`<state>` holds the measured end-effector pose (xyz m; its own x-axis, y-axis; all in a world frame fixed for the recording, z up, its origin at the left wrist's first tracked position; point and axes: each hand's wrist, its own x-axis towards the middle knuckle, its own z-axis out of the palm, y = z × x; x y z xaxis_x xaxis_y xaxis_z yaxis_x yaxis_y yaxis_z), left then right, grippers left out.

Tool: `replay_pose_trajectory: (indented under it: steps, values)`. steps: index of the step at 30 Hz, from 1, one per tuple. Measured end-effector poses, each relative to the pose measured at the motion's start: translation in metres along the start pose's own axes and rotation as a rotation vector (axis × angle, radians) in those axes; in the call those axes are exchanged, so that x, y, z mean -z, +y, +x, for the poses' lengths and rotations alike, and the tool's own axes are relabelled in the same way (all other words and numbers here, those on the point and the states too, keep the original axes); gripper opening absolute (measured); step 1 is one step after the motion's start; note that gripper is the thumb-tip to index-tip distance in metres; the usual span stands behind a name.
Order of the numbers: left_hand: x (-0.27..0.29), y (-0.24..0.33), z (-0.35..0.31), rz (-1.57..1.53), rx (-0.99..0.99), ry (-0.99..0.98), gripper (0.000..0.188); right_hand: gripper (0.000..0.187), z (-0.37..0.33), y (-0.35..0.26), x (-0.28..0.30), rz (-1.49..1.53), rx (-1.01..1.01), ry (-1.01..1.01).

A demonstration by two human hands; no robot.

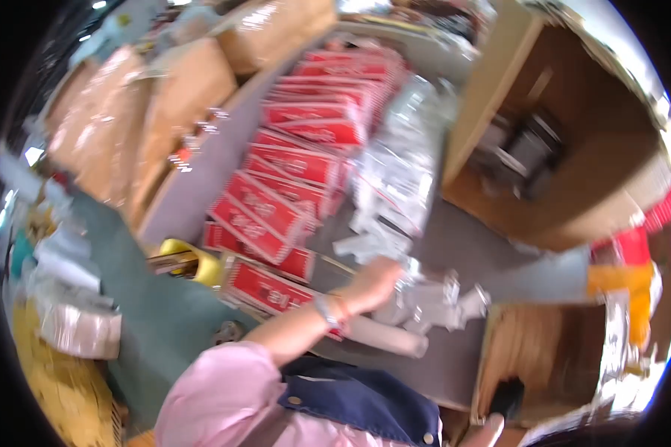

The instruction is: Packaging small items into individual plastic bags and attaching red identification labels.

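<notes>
My left hand (pixel 373 287), with a band at its wrist, reaches over the grey table among clear plastic pieces (pixel 432 304). Its fingertips are blurred against them, so I cannot tell whether it grips any. Just beyond it lies a pile of clear plastic bags (pixel 399 167). A whitish roll (pixel 388 337) sits below the wrist. Only a small part of my right hand (pixel 489 432) shows at the lower edge, beside a black object (pixel 507 398) at a small cardboard box (pixel 548 357); its fingers are mostly hidden. Rows of overlapping red printed packets (pixel 298 160) lie left of the bags.
A large open cardboard box (pixel 574 141) with a dark item inside stands at the far right. Brown cartons (pixel 186 104) line the left, behind a raised table rim (pixel 194 190). A yellow tape roll (pixel 194 261) sits near the left corner. Wrapped packs (pixel 78 324) stand farther left.
</notes>
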<state>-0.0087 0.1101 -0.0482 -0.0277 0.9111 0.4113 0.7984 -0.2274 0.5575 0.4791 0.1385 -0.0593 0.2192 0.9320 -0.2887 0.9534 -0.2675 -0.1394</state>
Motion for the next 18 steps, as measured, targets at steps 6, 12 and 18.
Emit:
replay_pose_trajectory:
  steps: [6,12,18]
  values:
    - [-0.101,0.022,0.036,0.155,-0.101,-0.07,0.012,0.034,0.08,-0.244,-0.035,0.415,0.451,0.01]
    - [-0.095,0.047,0.011,0.069,0.05,-0.177,0.027,0.027,0.086,-0.332,-0.023,0.77,0.619,0.015]
    - [-0.111,0.046,0.014,0.081,0.088,-0.223,0.027,0.02,0.076,-0.358,-0.02,1.051,0.669,-0.035]
